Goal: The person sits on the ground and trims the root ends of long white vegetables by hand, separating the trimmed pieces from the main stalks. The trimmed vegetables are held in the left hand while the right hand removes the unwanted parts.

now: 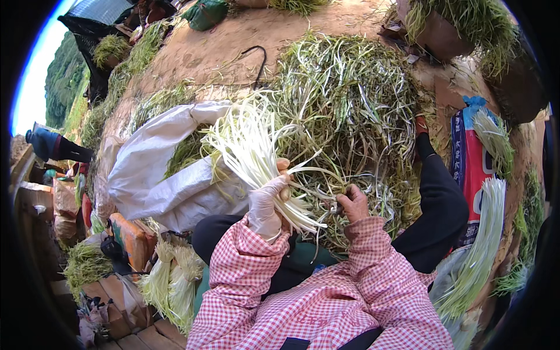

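My left hand [267, 203], in a thin pale glove, is closed around a bunch of long white-and-pale-green leafy stalks [251, 151] above my lap. The cut-looking ends point down to the right. Bare, my right hand [353, 204] pinches some limp yellowish strands [334, 177] that stretch from beside the bunch. Behind both hands lies a large heap of discarded-looking green and whitish leaves [345, 96]. A white woven sack [153, 175] with greenish leaves at its mouth lies left of the bunch.
On the right, a long bundle of pale stalks [477, 258] lies by a red and blue printed sack [474, 170]. Tied bundles [159, 273] stand at lower left near an orange object [131, 240]. A dark curved hook-like rod [262, 65] lies on the ground. Another person's leg [74, 151] shows far left.
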A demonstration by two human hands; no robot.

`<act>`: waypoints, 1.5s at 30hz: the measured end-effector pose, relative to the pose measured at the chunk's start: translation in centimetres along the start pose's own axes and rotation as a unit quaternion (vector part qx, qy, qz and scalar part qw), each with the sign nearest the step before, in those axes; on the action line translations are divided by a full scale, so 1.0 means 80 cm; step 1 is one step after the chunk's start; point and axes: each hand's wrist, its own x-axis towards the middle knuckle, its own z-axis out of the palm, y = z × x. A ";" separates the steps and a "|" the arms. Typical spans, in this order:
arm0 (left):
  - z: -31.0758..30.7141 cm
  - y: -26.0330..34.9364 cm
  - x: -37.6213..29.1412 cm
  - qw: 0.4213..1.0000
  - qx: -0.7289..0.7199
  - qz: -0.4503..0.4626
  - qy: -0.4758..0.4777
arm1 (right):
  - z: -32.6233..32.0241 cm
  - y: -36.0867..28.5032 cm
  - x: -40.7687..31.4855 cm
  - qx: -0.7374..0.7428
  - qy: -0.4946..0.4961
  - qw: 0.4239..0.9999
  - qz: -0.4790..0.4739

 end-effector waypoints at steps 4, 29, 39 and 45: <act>-0.014 0.020 0.006 0.999 -0.042 0.029 -0.018 | -0.082 0.046 0.042 -0.065 0.087 0.994 0.002; -0.042 -0.013 -0.030 0.999 -0.015 -0.052 0.003 | -0.008 -0.036 -0.091 0.291 -0.069 0.954 -0.014; -0.021 -0.054 -0.069 0.987 -0.004 -0.155 -0.041 | 0.008 -0.044 -0.141 -0.275 -0.202 0.920 -0.192; -0.052 -0.071 -0.050 0.975 -0.126 -0.172 -0.059 | -0.063 -0.082 -0.177 -0.248 -0.268 0.929 -0.058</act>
